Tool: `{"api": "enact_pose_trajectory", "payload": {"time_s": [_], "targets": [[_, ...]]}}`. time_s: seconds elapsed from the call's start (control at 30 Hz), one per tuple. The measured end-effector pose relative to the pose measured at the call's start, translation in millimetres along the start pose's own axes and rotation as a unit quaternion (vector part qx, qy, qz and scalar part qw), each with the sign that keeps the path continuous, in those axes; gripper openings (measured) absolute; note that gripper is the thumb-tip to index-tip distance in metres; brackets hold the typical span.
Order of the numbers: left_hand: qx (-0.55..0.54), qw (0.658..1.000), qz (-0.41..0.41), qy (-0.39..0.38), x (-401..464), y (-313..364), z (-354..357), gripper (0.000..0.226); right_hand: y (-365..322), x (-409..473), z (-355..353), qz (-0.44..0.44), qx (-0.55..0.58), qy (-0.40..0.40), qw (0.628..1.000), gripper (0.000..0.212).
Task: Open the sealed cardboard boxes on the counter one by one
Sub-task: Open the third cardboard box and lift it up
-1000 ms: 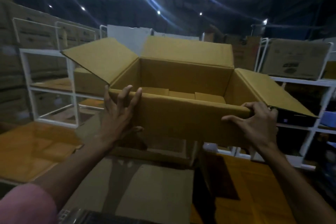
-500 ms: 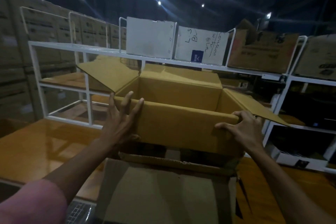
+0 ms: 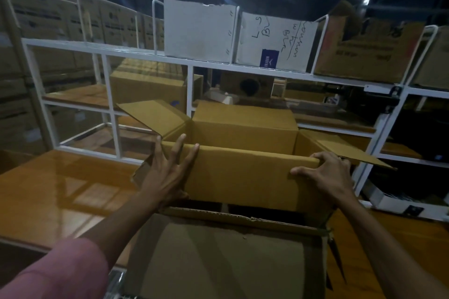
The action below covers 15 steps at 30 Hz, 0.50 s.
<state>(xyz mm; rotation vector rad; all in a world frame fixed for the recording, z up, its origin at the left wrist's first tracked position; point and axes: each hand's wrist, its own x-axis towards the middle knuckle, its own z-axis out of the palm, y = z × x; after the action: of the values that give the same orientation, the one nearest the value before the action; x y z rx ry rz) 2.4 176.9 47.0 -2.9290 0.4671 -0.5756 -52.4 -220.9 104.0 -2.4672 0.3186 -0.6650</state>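
An open cardboard box (image 3: 243,177) with its four flaps spread out sits in the middle of the head view, above the wooden counter (image 3: 60,196). My left hand (image 3: 167,172) presses flat against the left end of its near wall, fingers straight and spread. My right hand (image 3: 325,177) grips the near right corner, fingers curled over the rim. The inside of the box is hidden behind the near wall. Just in front of it lies a second cardboard box (image 3: 230,257) with a grey-brown flap turned toward me; whether the two touch is unclear.
A white metal shelf rack (image 3: 107,48) stands right behind the counter. Its top shelf carries two white boxes (image 3: 196,31) and a brown carton (image 3: 364,53). More brown boxes (image 3: 145,90) sit on the lower shelves, and stacked cartons (image 3: 36,19) fill the left.
The open box has come down from chest height toward the counter and moved away from me. Both hands kept their places on its near wall. The near box has come into view.
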Motion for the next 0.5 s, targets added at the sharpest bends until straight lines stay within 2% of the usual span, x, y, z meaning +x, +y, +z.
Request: {"api": "enact_pose_trajectory", "payload": {"time_s": [0.27,0.43,0.5], "targets": [[0.029,0.999,0.026,0.010,10,-9,31,0.162,4,11,27,0.036,0.000,-0.035,0.999,0.070],[0.065,0.993,0.094,0.018,5,-3,46,0.156,-3,19,35,0.061,0.008,-0.054,0.997,0.067],[0.063,0.994,0.094,0.011,10,2,49,0.155,-6,22,40,0.066,0.024,-0.059,0.996,0.065]]}}
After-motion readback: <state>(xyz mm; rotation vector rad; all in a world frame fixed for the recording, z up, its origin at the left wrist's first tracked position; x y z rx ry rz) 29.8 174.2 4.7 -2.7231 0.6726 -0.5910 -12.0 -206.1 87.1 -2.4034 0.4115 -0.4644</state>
